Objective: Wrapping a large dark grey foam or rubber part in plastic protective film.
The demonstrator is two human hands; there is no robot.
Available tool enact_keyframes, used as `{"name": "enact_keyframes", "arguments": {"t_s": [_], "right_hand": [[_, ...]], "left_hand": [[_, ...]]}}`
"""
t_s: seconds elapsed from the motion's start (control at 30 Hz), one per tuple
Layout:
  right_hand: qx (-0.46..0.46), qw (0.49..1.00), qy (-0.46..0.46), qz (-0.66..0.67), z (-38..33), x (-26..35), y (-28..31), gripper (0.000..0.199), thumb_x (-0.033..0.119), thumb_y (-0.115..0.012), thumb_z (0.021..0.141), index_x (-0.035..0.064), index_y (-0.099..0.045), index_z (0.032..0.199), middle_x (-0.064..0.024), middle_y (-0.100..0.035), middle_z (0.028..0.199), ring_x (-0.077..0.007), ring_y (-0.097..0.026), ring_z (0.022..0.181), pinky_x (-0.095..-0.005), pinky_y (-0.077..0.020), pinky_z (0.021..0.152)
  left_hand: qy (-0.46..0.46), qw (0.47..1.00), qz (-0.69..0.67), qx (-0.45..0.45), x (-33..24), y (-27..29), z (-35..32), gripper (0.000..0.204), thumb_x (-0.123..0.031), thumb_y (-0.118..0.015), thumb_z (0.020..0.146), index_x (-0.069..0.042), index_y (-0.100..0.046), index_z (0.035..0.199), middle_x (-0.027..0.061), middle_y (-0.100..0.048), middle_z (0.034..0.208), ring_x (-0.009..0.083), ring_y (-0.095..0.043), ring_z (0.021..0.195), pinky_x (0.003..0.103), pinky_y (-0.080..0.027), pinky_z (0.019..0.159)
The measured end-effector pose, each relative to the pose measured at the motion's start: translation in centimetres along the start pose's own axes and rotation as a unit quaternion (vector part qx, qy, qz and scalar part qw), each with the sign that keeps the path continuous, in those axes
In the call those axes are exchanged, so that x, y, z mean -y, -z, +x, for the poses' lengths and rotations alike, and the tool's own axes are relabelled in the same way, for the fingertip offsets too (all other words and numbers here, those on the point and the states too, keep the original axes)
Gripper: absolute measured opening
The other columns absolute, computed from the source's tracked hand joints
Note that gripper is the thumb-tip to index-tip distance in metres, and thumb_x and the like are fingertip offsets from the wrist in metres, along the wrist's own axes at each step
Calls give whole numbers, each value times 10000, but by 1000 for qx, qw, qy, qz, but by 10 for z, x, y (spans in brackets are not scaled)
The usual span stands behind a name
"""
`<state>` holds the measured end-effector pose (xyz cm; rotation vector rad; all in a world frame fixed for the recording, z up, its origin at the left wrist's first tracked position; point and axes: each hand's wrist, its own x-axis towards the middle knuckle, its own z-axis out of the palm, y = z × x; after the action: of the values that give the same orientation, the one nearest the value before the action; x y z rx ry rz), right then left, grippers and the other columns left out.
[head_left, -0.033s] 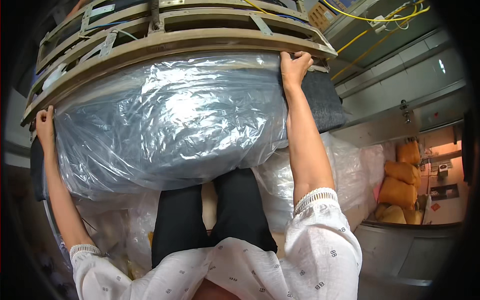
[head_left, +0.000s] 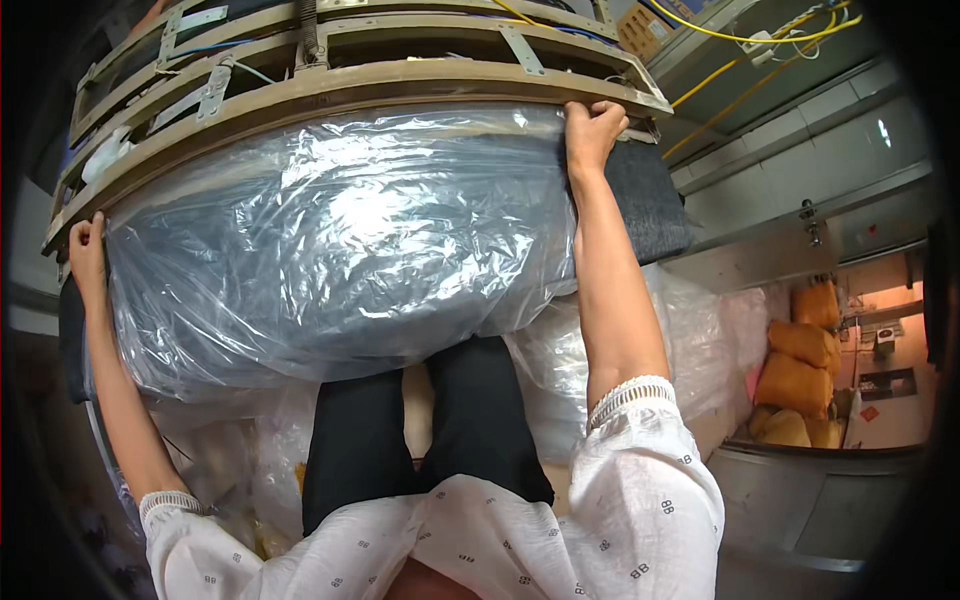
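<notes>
Both arms are stretched out to the two ends of a big grey cushion (head_left: 330, 250) wrapped in clear plastic (head_left: 300, 330). The right hand (head_left: 593, 130) is curled tight, its grip closed on the cushion's far right corner right where it meets the wooden frame (head_left: 400, 85). The bare dark fabric of the cushion sticks out past the plastic just to the right of that hand. The left hand (head_left: 88, 248) is clamped on the left end of the cushion, fingers wrapped over the edge, up against the frame's left corner. So both grips are narrow and holding, nothing open.

The cushion sits pressed up along the near edge of the frame and bulges down toward the person's legs in dark trousers (head_left: 420, 430). The plastic is crinkled and shiny over the whole front.

The frame itself is a curved wooden thing with metal brackets (head_left: 215, 90) and springs on its slats. More loose plastic sheeting (head_left: 690, 330) is piled under the cushion to the right. Yellow cables (head_left: 760, 50) run across the upper right, and there are stuffed orange-brown sacks (head_left: 800, 360) stacked in a lit corner on the right, behind a grey metal bin (head_left: 810, 500).
</notes>
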<state>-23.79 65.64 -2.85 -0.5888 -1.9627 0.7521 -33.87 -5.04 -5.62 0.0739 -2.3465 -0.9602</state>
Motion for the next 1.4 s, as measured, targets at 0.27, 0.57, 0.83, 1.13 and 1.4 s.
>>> {"name": "enact_keyframes", "arguments": {"t_s": [0.27, 0.57, 0.83, 1.13, 1.4], "right_hand": [[-39, 997, -57, 42, 4, 3, 4, 406, 373, -459, 863, -31, -432, 882, -221, -429, 982, -365, -431, 950, -432, -338, 854], [245, 957, 137, -70, -45, 20, 75, 273, 347, -659, 715, 75, -659, 688, -80, -581, 914, -282, -495, 948, -406, -356, 828], [196, 955, 164, -153, -61, 18, 102, 382, 387, -698, 686, 44, -625, 837, -92, -566, 843, -249, -530, 898, -346, -412, 777], [262, 949, 29, 173, -82, 21, 129, 139, 118, -608, 822, 31, -540, 908, 2, -564, 767, -72, -504, 668, -217, -426, 624], [349, 884, -42, 308, -82, 45, 174, 183, 114, -577, 840, 38, -494, 984, -2, -549, 763, -56, -514, 681, -201, -417, 598]], "left_hand": [[-1, 999, 48, -9, -7, 21, -3, 429, -424, -507, 880, -18, -575, 1001, 108, -577, 924, 200, -523, 879, 288, -384, 821], [-12, 991, -129, -26, -24, 71, -38, 298, -249, -482, 926, 23, -586, 990, -6, -579, 885, 71, -497, 823, 198, -384, 767], [-170, 939, 295, -34, -101, 77, -117, 319, -157, -501, 866, -44, -508, 1164, 132, -519, 1154, 284, -485, 1093, 361, -374, 911], [-542, 813, 42, 208, -365, -46, -318, 425, -235, -679, 633, -182, -559, 1037, -37, -528, 1051, 136, -478, 1047, 352, -287, 926], [-399, 826, -263, 299, -365, -38, -276, 127, -92, -601, 753, -106, -561, 873, 12, -569, 877, 148, -556, 829, 296, -419, 691]]}}
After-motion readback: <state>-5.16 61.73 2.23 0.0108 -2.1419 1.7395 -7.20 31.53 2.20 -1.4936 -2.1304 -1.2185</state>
